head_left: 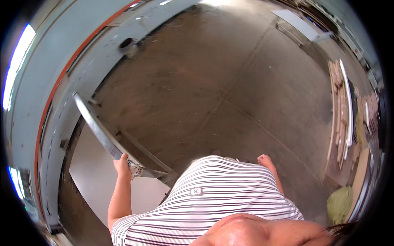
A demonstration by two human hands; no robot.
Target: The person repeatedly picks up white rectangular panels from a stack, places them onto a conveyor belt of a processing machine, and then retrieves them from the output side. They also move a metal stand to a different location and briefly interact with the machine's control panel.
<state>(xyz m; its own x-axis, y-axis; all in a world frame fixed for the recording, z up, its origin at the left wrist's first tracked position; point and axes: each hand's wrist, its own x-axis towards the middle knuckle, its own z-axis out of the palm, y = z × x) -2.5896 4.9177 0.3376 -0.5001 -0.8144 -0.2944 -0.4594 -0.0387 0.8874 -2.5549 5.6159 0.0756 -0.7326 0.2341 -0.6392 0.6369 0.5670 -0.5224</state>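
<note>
Spanning most of the view: bare concrete floor point(230, 94), brown, scuffed, seamed, open ahead. Left edge: grey wall point(61, 53) with a red stripe. Right edge: stacked pale wooden boards point(340, 110). Lower left: flat white panel point(94, 180) under a long grey metal bar point(96, 125). Left hand point(122, 166) clenched around the bar's near end. Right hand point(264, 160) loosely curled, holding nothing, hanging free beside the striped shirt point(209, 205).

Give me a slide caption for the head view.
Person in striped shirt grips a metal bar with the left hand; right hand hangs free above concrete floor.
</note>
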